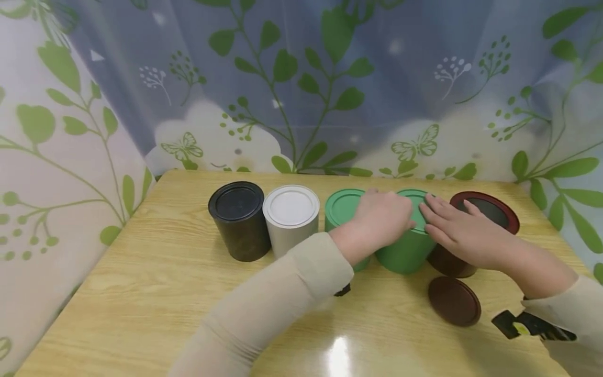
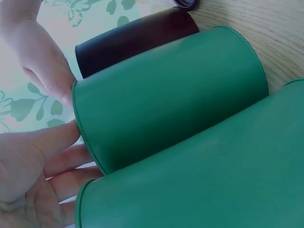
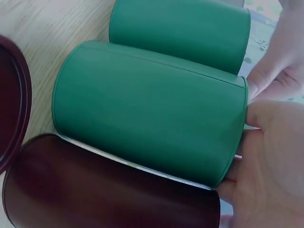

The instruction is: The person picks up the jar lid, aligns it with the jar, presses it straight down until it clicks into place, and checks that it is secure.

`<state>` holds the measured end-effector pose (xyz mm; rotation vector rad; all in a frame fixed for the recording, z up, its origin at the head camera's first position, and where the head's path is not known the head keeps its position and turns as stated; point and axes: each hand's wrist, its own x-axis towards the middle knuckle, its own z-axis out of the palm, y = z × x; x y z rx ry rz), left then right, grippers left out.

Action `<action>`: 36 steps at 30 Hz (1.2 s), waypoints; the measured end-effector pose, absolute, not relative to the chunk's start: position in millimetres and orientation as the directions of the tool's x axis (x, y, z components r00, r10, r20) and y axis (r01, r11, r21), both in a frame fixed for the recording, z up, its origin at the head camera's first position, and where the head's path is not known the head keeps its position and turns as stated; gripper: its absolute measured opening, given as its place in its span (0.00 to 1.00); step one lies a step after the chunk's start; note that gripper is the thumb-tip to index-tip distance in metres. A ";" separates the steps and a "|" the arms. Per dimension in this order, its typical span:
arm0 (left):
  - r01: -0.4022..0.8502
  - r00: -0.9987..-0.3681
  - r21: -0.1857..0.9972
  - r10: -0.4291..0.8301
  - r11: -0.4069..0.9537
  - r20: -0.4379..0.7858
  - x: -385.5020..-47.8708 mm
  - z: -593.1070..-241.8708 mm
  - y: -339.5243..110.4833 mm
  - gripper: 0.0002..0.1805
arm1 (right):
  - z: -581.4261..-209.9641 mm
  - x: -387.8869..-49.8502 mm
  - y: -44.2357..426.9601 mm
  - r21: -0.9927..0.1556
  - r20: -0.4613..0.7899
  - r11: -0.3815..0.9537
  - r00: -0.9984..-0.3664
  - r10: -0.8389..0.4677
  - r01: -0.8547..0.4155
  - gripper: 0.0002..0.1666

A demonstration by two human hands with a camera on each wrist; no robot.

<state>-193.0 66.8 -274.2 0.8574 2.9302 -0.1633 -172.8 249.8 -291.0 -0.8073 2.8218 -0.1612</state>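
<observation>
Two green canisters stand side by side in the head view, both with lids on. Over the right-hand green canister (image 1: 405, 254), my left hand (image 1: 383, 219) bends at the knuckles, with its thumb touching the lid's rim. My right hand (image 1: 464, 235) lies across that lid's right side with fingers extended. In the left wrist view the left fingers (image 2: 71, 183) reach along the lid end; their tips are hidden. The right wrist view has the right fingers (image 3: 249, 142) against the same green canister (image 3: 152, 114). The other green canister (image 1: 341, 207) is partly behind my left hand.
A dark brown canister (image 1: 452, 262), its top uncovered, stands beneath my right forearm. A brown lid (image 1: 454, 301) lies before it on the wooden table (image 1: 155, 293). Farther left are a lidded white canister (image 1: 292, 209) and a black one (image 1: 240, 220). A leaf-patterned curtain (image 1: 301, 104) hangs behind.
</observation>
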 end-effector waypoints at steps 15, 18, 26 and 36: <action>0.556 -0.831 -0.078 0.552 0.827 -0.067 -192.9 -276.2 67.4 0.21 | -288.1 -171.7 254.1 -0.091 -0.198 0.885 -0.863 -0.465 -0.456 0.40; 0.568 -0.823 -0.066 0.565 0.821 -0.060 -194.4 -277.2 67.1 0.20 | -286.4 -171.7 252.9 -0.056 -0.196 0.884 -0.863 -0.466 -0.465 0.39; 0.576 -0.817 -0.065 0.574 0.815 -0.044 -193.7 -278.5 63.8 0.21 | -286.0 -172.5 251.2 -0.014 -0.193 0.878 -0.860 -0.473 -0.479 0.39; 0.583 -0.812 -0.080 0.582 0.808 -0.038 -192.6 -277.2 63.0 0.20 | -283.8 -173.9 255.3 0.181 -0.205 0.762 -0.782 -0.589 -0.621 0.30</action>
